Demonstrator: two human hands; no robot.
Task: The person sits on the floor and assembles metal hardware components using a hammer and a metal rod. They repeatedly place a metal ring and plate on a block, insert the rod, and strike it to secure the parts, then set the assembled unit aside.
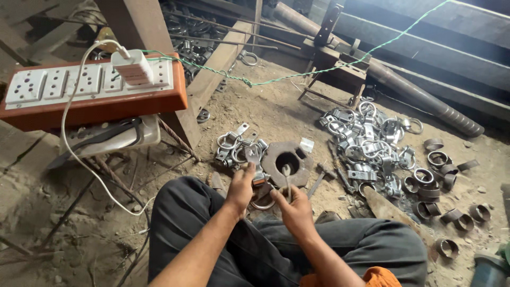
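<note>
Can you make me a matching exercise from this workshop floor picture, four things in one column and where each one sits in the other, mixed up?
Things
1. white charger plug
2. octagonal metal block with a hole
3. pile of shiny metal clamps
4. green twisted cord

Places
A. on the dirt floor just ahead of both hands
B. stretched through the air toward the upper right
C. in the orange-edged socket board
D. heaped on the floor to the right of the block

Pairs: 1-C, 2-A, 3-D, 4-B
</note>
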